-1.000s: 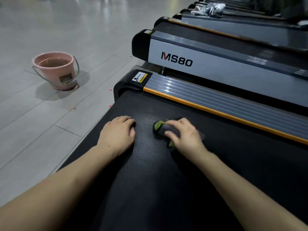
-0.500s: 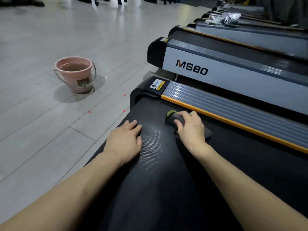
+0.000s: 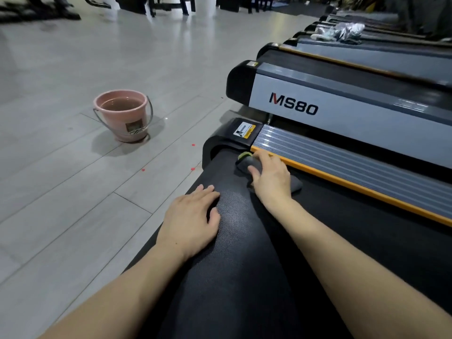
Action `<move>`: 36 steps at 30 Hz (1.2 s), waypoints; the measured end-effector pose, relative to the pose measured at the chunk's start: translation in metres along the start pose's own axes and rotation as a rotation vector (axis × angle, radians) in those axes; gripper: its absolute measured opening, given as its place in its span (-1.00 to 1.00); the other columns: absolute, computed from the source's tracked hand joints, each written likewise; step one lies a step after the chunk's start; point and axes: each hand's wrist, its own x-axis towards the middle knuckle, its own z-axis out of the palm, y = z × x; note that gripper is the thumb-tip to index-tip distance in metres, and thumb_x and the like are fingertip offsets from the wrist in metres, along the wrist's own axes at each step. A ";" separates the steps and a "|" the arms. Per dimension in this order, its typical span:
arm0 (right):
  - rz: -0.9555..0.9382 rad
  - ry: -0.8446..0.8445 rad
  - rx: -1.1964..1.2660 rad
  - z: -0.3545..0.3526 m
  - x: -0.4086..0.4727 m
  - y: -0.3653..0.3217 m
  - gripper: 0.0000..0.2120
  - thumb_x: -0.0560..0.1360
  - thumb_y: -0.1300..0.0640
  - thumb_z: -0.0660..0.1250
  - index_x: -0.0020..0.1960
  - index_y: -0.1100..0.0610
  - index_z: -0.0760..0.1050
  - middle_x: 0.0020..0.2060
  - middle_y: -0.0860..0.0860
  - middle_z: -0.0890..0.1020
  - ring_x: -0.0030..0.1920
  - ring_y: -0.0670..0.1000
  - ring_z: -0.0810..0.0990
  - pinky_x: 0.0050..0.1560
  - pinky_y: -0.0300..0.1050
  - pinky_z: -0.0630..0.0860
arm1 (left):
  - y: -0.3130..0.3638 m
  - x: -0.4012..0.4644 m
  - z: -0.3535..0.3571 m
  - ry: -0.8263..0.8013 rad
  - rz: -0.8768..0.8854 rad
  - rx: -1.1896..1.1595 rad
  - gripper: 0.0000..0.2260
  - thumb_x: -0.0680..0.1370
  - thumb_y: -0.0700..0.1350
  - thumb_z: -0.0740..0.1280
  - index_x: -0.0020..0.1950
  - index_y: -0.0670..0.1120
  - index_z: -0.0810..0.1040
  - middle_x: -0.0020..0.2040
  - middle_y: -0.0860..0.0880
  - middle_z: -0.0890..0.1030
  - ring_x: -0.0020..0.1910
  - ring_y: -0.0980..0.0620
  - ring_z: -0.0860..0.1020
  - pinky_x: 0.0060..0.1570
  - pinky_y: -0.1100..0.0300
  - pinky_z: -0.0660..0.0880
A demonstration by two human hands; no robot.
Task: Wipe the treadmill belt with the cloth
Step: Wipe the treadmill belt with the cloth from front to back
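Note:
The black textured treadmill belt (image 3: 244,265) runs from the bottom of the view up to its rear end. A dark grey cloth with a green edge (image 3: 245,163) lies on the belt near the rear end, close to the orange strip of the side rail. My right hand (image 3: 271,177) lies on top of the cloth with fingers curled over it, pressing it to the belt. My left hand (image 3: 193,221) rests flat on the belt's left part, fingers straight, holding nothing.
A pink bucket (image 3: 123,116) with water stands on the grey tiled floor to the left. The grey ribbed side rail (image 3: 342,165) borders the belt on the right. A second treadmill marked MS80 (image 3: 293,106) and others stand beyond.
My right hand has slid the cloth forward along the belt towards the rear end and the orange strip. My left hand stayed flat on the belt.

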 end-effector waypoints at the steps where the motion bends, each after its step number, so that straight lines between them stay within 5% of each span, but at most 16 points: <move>1: -0.080 -0.018 0.016 -0.006 -0.016 -0.001 -0.73 0.54 0.00 0.37 0.23 -0.03 0.51 -0.07 0.06 0.51 0.02 0.16 0.50 0.02 -0.01 0.42 | 0.000 0.000 -0.001 0.014 -0.011 -0.030 -0.52 0.54 0.10 0.03 0.41 0.11 0.48 0.50 0.14 0.43 0.54 0.16 0.28 0.48 0.08 0.28; 7: -0.383 -0.116 0.097 -0.002 -0.026 0.002 -0.78 0.54 0.04 0.39 0.18 0.00 0.60 -0.08 0.03 0.51 -0.02 0.09 0.49 0.00 -0.05 0.46 | 0.004 -0.003 -0.002 0.082 -0.089 -0.108 -0.54 0.59 0.04 0.07 0.43 -0.01 0.51 0.50 0.08 0.44 0.52 0.17 0.29 0.49 0.24 0.14; 14: -0.062 -0.022 0.002 0.039 0.028 -0.042 -0.80 0.56 0.02 0.33 0.17 -0.02 0.61 -0.05 0.10 0.49 0.04 0.17 0.48 -0.01 -0.05 0.38 | 0.003 -0.001 -0.002 0.149 -0.197 -0.153 -0.54 0.55 0.07 0.01 0.32 0.00 0.53 0.35 0.11 0.51 0.35 0.12 0.41 0.36 0.13 0.39; 21: -0.497 -0.153 0.177 0.020 -0.023 -0.036 -0.73 0.54 -0.01 0.33 0.21 -0.05 0.61 -0.09 0.06 0.49 -0.05 0.12 0.48 -0.10 -0.05 0.50 | 0.006 -0.001 -0.002 0.173 -0.207 -0.143 -0.56 0.53 0.02 0.06 0.24 -0.06 0.62 0.28 0.07 0.57 0.26 0.07 0.51 0.27 0.15 0.45; 25: -0.242 -0.042 0.068 0.036 0.049 -0.018 -0.78 0.56 0.00 0.35 0.18 -0.07 0.62 -0.09 0.07 0.47 0.01 0.16 0.48 -0.03 0.10 0.55 | 0.006 -0.002 -0.002 0.167 -0.206 -0.131 -0.48 0.50 0.06 -0.01 0.26 -0.04 0.62 0.33 0.12 0.53 0.30 0.13 0.48 0.29 0.17 0.45; 29: -0.162 0.017 0.092 0.025 0.009 -0.028 -0.76 0.51 0.07 0.42 0.17 -0.03 0.65 -0.09 0.09 0.51 -0.01 0.16 0.49 0.00 0.07 0.53 | 0.009 -0.003 -0.003 0.184 -0.175 -0.160 -0.59 0.50 0.04 0.03 0.13 -0.03 0.60 0.20 0.12 0.52 0.19 0.10 0.49 0.15 0.06 0.52; 36: -0.526 -0.176 0.090 -0.018 -0.048 -0.008 -0.74 0.57 -0.05 0.30 0.22 -0.06 0.60 -0.04 0.05 0.53 -0.01 0.09 0.48 -0.03 -0.08 0.47 | 0.009 -0.005 -0.005 0.193 -0.126 -0.188 -0.83 0.54 -0.03 0.12 0.06 0.00 0.44 0.04 0.09 0.42 0.08 0.06 0.44 0.07 0.01 0.49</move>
